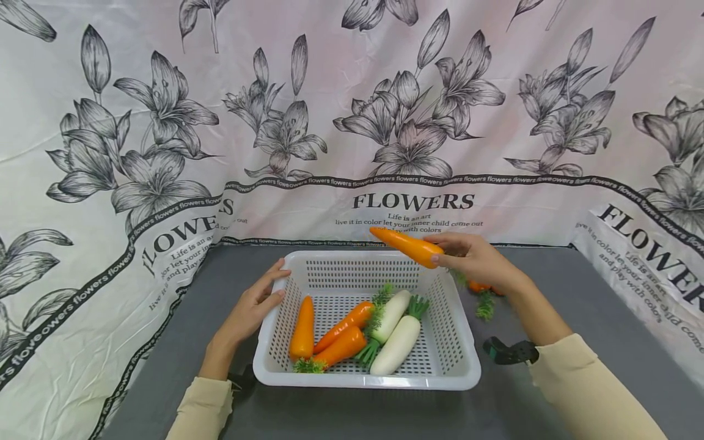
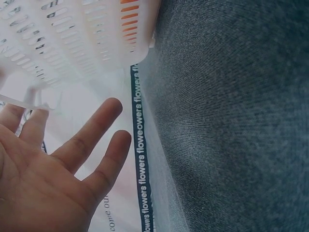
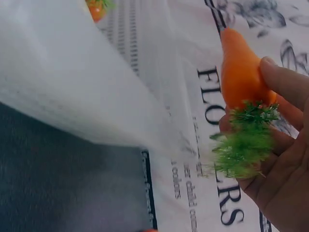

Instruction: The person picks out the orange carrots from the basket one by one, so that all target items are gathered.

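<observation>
Resting on the left rim of the white basket (image 1: 367, 382), your left hand (image 1: 255, 305) has its fingers loosely spread and grasps no vegetable. Inside the basket, you have a carrot (image 1: 302, 333) pointing away from you, two slanting carrots (image 1: 342, 347) beside it, then two white radishes (image 1: 397, 345), also aslant. Next comes the raised carrot (image 1: 407, 245), seen across the far rim near the back right corner: its narrow tip points left and slightly up, its thick, leafy end firmly pinched between thumb and fingers of your right hand (image 1: 478, 260), much the nearer hand. From that grip, the basket's inside lies left and toward you; whether the carrot is over or beyond the rim, you cannot tell. Farther right, an orange vegetable (image 1: 478, 286) with greens lies outside the basket on the grey table (image 1: 506, 403).
</observation>
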Motion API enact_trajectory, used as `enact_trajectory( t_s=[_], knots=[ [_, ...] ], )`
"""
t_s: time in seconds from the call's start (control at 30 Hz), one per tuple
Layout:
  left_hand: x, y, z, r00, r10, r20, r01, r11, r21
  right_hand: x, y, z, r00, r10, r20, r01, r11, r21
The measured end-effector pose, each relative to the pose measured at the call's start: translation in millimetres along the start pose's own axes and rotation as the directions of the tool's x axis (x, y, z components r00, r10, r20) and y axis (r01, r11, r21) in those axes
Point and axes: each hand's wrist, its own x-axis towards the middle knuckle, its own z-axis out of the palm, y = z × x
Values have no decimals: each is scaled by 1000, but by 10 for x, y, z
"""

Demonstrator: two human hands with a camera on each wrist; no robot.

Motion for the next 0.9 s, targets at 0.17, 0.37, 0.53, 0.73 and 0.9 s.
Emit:
enact_trajectory(
  t_s=[0.17, 0.37, 0.53, 0.73, 0.9],
  knots=[
    [-7, 1, -5, 1000, 5, -6, -5, 1000, 3, -112, 101, -144, 997, 37, -72, -35, 999, 20],
    [-4, 19, -2, 1000, 3, -9, -3, 1000, 10, -254, 275, -289, 977, 124, -173, -125, 992, 9],
    [4, 26, 1, 1000, 3, -8, -3, 1000, 10, -379, 515, -387, 950, 183, -252, -191, 982, -8],
    [3, 16, 0, 1000, 7, -11, -7, 1000, 14, -546, 828, -457, 921, 218, -323, -239, 971, -25],
    [-1, 12, 3, 1000, 7, -10, -7, 1000, 10, -676, 1057, -477, 901, 241, -362, -270, 962, -32]
  ],
)
